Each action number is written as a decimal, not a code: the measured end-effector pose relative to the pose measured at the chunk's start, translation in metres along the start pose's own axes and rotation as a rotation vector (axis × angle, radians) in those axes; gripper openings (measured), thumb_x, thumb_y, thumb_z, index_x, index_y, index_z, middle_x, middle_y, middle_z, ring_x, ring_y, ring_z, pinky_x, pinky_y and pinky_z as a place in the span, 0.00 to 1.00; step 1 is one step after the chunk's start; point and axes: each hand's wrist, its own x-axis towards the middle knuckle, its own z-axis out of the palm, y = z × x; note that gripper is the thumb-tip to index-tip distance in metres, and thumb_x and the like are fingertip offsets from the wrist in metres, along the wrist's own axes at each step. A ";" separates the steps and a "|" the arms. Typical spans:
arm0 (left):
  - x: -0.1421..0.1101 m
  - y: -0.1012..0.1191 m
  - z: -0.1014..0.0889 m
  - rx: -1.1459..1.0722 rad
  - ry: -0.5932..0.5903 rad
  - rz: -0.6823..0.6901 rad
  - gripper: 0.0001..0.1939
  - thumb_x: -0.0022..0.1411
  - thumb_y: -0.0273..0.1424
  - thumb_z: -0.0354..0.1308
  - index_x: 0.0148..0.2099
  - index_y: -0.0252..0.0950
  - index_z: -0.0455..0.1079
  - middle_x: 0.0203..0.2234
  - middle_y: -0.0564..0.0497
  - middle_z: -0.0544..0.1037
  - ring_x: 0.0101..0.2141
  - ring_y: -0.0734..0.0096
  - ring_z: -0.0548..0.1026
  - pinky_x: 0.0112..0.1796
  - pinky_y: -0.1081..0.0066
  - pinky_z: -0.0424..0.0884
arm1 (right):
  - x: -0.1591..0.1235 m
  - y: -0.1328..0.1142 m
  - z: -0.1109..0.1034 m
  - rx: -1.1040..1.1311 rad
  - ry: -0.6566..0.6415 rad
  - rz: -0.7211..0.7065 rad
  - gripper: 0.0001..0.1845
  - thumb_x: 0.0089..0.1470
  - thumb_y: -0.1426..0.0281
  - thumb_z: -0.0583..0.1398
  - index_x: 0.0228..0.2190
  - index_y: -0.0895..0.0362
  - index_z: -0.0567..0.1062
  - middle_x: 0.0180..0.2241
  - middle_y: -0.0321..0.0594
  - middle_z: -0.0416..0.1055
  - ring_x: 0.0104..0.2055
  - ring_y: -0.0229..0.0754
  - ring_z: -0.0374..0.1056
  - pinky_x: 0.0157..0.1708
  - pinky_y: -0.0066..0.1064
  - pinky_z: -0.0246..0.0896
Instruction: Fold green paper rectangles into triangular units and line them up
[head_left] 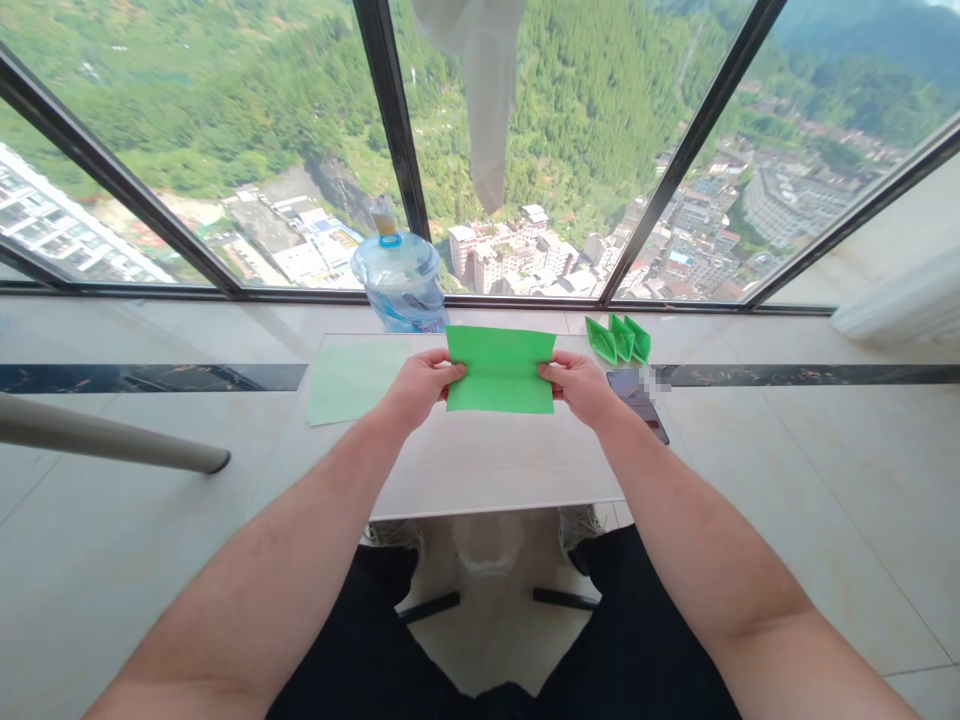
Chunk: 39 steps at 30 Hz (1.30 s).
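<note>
- Bright daylight comes through tall windows [285,100] behind a low, pale surface [495,460], so the work lies in good light.
- Taking the green sheet [501,388] as landmark: it is held up over the surface, between the two hands, with its broad face turned to the person, probably for easy looking at its edges.
- Left hand [424,385] pinches its left side, the thumb in front and other fingers behind; this grip seems to keep the paper flat.
- Right hand [581,385] pinches the opposite side in the same manner, at nearly equal height, which should hold the sheet level.
- Left of the green sheet, paler paper [349,385] lies flat on the surface, maybe put aside to leave the middle for handling.
- Beyond it to the right, folded green pieces [619,340] stand close together, perhaps grouped to keep them out of the way.
- Nearer on that side is a dark flat object [643,405], likely a phone, but partly blurred.
- Beyond it to the left stands a large water bottle [401,280].
</note>
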 end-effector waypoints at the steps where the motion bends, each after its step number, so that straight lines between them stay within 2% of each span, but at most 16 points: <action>1: -0.001 0.000 -0.001 -0.013 0.002 0.002 0.24 0.36 0.36 0.75 0.38 0.34 0.78 0.25 0.50 0.79 0.27 0.66 0.76 0.31 0.67 0.72 | -0.001 0.000 0.001 0.005 -0.019 0.007 0.24 0.38 0.58 0.73 0.37 0.56 0.81 0.24 0.34 0.74 0.22 0.35 0.66 0.20 0.28 0.60; 5: -0.003 0.002 -0.001 -0.071 -0.010 0.022 0.21 0.39 0.35 0.74 0.38 0.34 0.78 0.26 0.50 0.79 0.26 0.68 0.76 0.31 0.67 0.72 | -0.003 -0.003 0.004 0.070 -0.070 -0.007 0.20 0.39 0.60 0.73 0.35 0.56 0.82 0.23 0.33 0.73 0.21 0.33 0.64 0.20 0.27 0.59; 9: -0.005 0.008 0.000 -0.139 -0.023 0.063 0.14 0.41 0.30 0.72 0.34 0.33 0.78 0.25 0.49 0.78 0.27 0.69 0.75 0.29 0.70 0.70 | -0.006 -0.009 0.007 0.135 -0.041 -0.004 0.16 0.38 0.65 0.72 0.33 0.56 0.83 0.25 0.37 0.74 0.24 0.35 0.66 0.22 0.28 0.61; 15: -0.005 0.012 0.002 -0.149 -0.038 0.047 0.06 0.45 0.27 0.69 0.28 0.33 0.75 0.21 0.48 0.75 0.23 0.70 0.73 0.23 0.72 0.64 | -0.005 -0.010 0.006 0.160 -0.039 -0.016 0.08 0.40 0.69 0.68 0.29 0.57 0.82 0.19 0.35 0.68 0.21 0.34 0.62 0.19 0.27 0.56; 18: -0.004 0.012 0.002 -0.150 -0.052 0.040 0.05 0.44 0.25 0.67 0.28 0.32 0.76 0.21 0.48 0.75 0.23 0.71 0.72 0.22 0.73 0.63 | -0.004 -0.010 0.005 0.178 -0.040 -0.026 0.07 0.42 0.71 0.67 0.28 0.57 0.81 0.19 0.35 0.69 0.21 0.35 0.63 0.20 0.29 0.60; 22: -0.004 0.014 0.001 -0.183 -0.063 0.046 0.10 0.40 0.20 0.64 0.30 0.31 0.78 0.22 0.49 0.75 0.23 0.73 0.72 0.25 0.72 0.67 | -0.006 -0.014 0.004 0.237 -0.088 -0.025 0.12 0.40 0.73 0.66 0.33 0.57 0.81 0.27 0.39 0.75 0.29 0.40 0.72 0.29 0.34 0.71; 25: -0.006 0.015 0.000 -0.214 -0.092 0.051 0.15 0.38 0.19 0.67 0.33 0.32 0.78 0.26 0.50 0.77 0.26 0.74 0.74 0.30 0.71 0.70 | -0.008 -0.015 0.005 0.225 -0.123 -0.070 0.21 0.37 0.73 0.70 0.38 0.55 0.80 0.35 0.38 0.77 0.36 0.42 0.76 0.36 0.35 0.73; 28: -0.007 0.014 0.000 -0.203 -0.120 0.039 0.16 0.40 0.24 0.73 0.36 0.34 0.77 0.27 0.51 0.77 0.27 0.74 0.75 0.32 0.71 0.71 | -0.006 -0.011 0.008 0.122 -0.044 -0.130 0.22 0.38 0.67 0.73 0.39 0.52 0.78 0.35 0.35 0.76 0.38 0.40 0.75 0.38 0.33 0.72; 32: -0.006 0.010 0.001 -0.106 -0.074 0.038 0.19 0.42 0.35 0.76 0.36 0.36 0.74 0.29 0.51 0.77 0.32 0.70 0.77 0.33 0.71 0.71 | -0.002 -0.005 0.012 -0.017 0.108 -0.227 0.18 0.42 0.59 0.72 0.35 0.53 0.79 0.37 0.37 0.75 0.38 0.39 0.70 0.39 0.32 0.68; 36: -0.005 0.007 0.004 -0.052 -0.003 0.083 0.22 0.39 0.42 0.76 0.30 0.35 0.72 0.32 0.50 0.78 0.36 0.68 0.76 0.40 0.65 0.73 | -0.001 -0.003 0.016 -0.072 0.203 -0.253 0.18 0.43 0.55 0.71 0.28 0.55 0.76 0.25 0.33 0.69 0.29 0.36 0.61 0.30 0.30 0.58; 39: -0.005 0.007 0.008 -0.032 0.040 0.101 0.23 0.38 0.42 0.76 0.32 0.34 0.74 0.31 0.50 0.79 0.35 0.68 0.76 0.40 0.66 0.72 | -0.003 -0.003 0.019 -0.090 0.202 -0.211 0.17 0.43 0.56 0.70 0.26 0.57 0.76 0.23 0.32 0.67 0.27 0.35 0.57 0.28 0.29 0.53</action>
